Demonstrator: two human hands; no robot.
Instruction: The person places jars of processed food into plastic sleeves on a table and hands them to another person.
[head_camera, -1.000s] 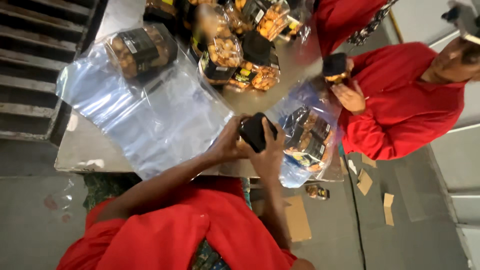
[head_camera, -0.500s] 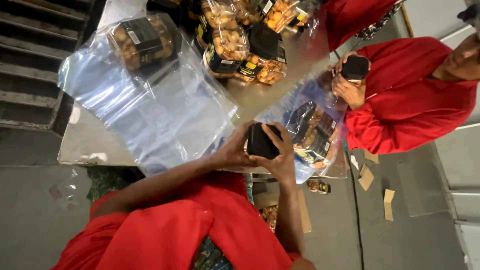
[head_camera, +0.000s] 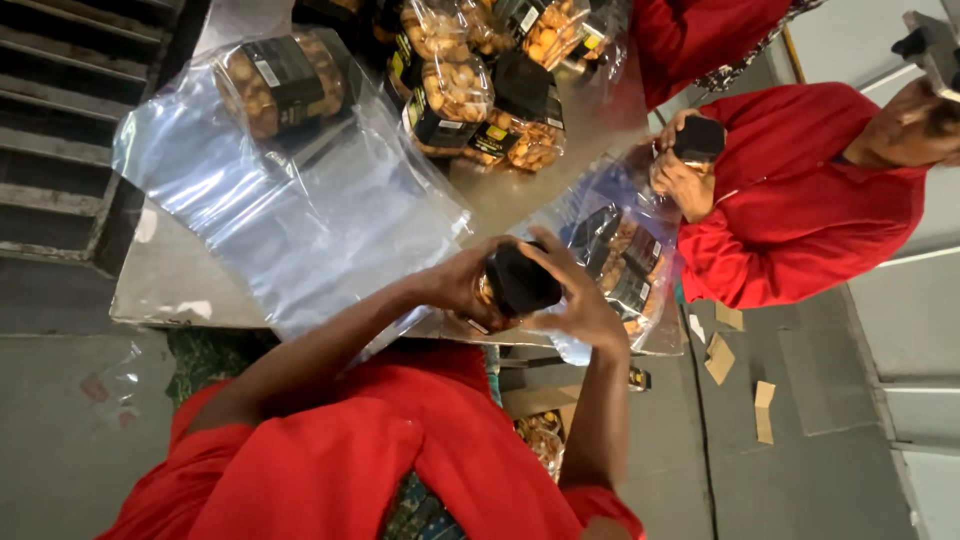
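A clear round jar of golden snacks with a black label (head_camera: 283, 85) lies inside a large clear plastic bag (head_camera: 300, 215) spread flat on the counter (head_camera: 160, 290). Beyond it stands a cluster of like jars with black-and-yellow labels (head_camera: 470, 90). A second clear bag (head_camera: 620, 265), at the counter's near edge, holds more black-labelled jars, and a black-lidded jar (head_camera: 515, 285) sits just beside it.

Your sleeves (head_camera: 330, 460) are bright red, and the jar (head_camera: 515, 285) you grip wears a black lid over golden-brown contents. The plastic bag (head_camera: 290, 200) before you is clear with a bluish sheen, lying on a dull grey desk (head_camera: 160, 290). The co-worker's shirt (head_camera: 800, 200) is red too, the floor (head_camera: 60, 440) grey.
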